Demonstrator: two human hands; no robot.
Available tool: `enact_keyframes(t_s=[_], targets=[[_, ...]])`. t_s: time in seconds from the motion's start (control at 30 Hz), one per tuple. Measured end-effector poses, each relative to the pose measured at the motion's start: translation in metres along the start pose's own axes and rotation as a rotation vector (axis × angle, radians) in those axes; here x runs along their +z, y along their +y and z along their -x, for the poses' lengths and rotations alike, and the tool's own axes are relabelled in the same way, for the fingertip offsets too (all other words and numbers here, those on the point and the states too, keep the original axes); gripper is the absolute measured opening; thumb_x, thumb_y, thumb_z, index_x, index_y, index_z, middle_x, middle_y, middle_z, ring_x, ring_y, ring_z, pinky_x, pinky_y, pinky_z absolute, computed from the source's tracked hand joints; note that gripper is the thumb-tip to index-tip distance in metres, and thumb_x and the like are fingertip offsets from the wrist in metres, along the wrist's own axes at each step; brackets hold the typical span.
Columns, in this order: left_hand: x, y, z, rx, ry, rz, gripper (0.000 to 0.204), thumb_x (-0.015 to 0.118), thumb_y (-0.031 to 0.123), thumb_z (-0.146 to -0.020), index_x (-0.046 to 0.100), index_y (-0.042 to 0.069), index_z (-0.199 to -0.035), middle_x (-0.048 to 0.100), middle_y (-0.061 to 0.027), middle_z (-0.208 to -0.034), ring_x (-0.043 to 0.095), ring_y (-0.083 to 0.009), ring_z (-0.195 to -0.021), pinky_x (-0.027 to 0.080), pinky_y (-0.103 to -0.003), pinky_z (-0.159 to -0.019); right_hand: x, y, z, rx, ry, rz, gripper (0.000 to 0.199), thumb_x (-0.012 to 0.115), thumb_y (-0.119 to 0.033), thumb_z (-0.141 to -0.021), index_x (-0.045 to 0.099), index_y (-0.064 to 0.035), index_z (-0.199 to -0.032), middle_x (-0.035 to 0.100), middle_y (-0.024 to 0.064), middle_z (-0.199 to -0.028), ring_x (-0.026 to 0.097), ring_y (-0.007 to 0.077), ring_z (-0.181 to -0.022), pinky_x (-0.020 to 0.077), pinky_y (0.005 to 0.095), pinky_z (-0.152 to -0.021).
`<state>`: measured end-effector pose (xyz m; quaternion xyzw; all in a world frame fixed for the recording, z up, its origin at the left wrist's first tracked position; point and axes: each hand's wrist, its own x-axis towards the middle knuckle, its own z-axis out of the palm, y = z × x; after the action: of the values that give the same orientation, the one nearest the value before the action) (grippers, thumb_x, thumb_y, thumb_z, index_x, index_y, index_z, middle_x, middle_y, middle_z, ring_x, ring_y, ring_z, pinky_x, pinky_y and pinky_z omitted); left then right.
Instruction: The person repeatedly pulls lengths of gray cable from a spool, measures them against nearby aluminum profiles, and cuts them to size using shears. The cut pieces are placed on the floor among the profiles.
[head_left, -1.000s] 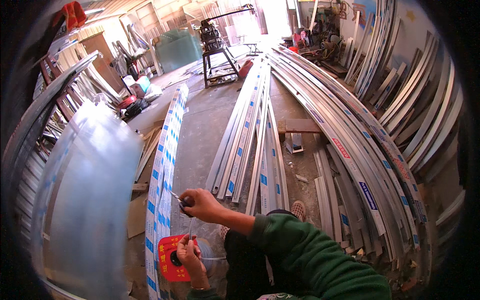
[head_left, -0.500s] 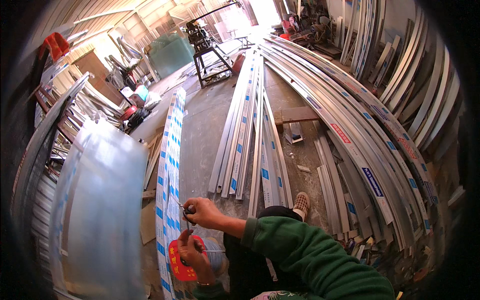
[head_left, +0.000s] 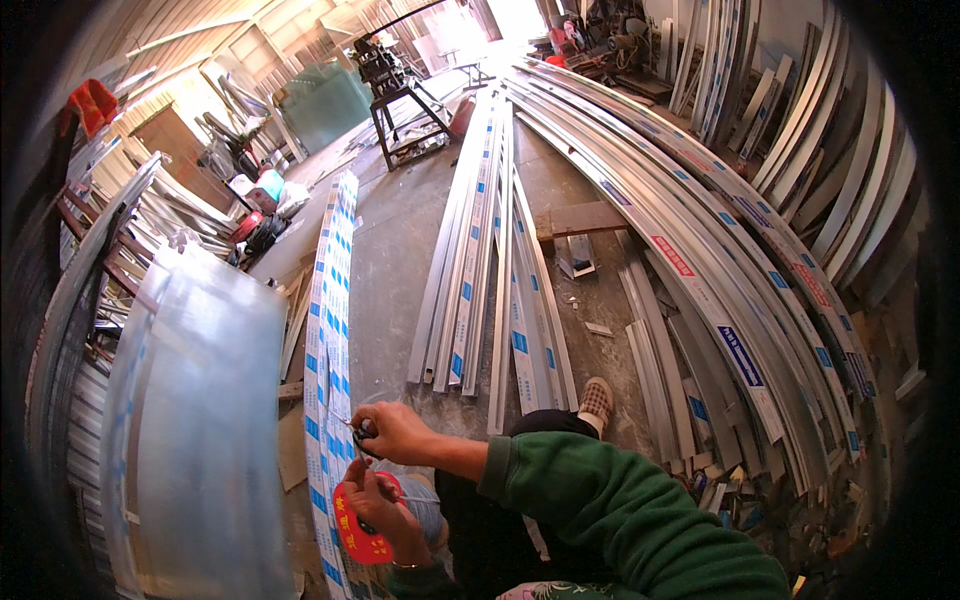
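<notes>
Head view, looking down at floor level. Shows a long strip (head_left: 335,300) wrapped in blue-printed film, lying flat on the concrete floor (head_left: 400,260) and running from the near edge toward the far end, with a clear sheet (head_left: 200,420) just beside it on the left and a bundle (head_left: 480,250) of similar lengths apart on the right.

Shows the right hand (head_left: 395,435) over the near part of the strip, fingers curled tight round a small dark marker (head_left: 364,433) with its tip at the film. Shows the left hand (head_left: 375,500) just nearer, fingers wrapped over a red tape measure (head_left: 358,535) that rests on the strip. Cannot tell whether any blade is drawn out, nor whether a mark is made yet.

Judged as marking off a length. To do it well:
- press the tape measure down with the left hand so that nothing slides on the slick film;
- lay the measure parallel to the strip's long edge, not askew;
- bring the marker straight down beside the reading and look from directly above;
- make one short stroke across the strip, firm enough to show on the printed film;
- brace the right wrist on the strip for steadiness.

Likely fault: smearing or a slanted stroke if the strip shifts on the floor.
</notes>
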<state>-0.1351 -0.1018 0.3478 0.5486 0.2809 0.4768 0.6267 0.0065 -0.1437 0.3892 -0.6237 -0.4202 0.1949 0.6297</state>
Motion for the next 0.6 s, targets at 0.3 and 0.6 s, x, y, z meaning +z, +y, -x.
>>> enact_keyframes(t_s=[0.3,0.6], targets=[[0.001,0.002,0.003,-0.027,-0.033,0.049,0.024,0.055,0.008,-0.094,0.055,0.000,-0.116,0.063,-0.0084,-0.099,0.046,-0.0071,-0.056,0.036,-0.020,-0.047,0.005,0.005,0.000,0.005,0.022,0.005,0.022,0.068,-0.013,-0.075,0.068,-0.0030,-0.094,0.068,0.0194,-0.082,0.067,0.0348,-0.076,0.0521,0.0418,-0.069],[-0.002,0.004,0.010,-0.038,-0.046,0.039,0.024,0.055,0.009,-0.095,0.055,0.000,-0.117,0.062,-0.0076,-0.098,0.046,-0.0068,-0.057,0.037,-0.019,-0.047,0.011,0.010,0.001,-0.013,0.044,0.023,0.019,0.068,-0.016,-0.075,0.069,-0.0035,-0.089,0.066,0.0203,-0.082,0.065,0.0392,-0.079,0.0510,0.0455,-0.071]])
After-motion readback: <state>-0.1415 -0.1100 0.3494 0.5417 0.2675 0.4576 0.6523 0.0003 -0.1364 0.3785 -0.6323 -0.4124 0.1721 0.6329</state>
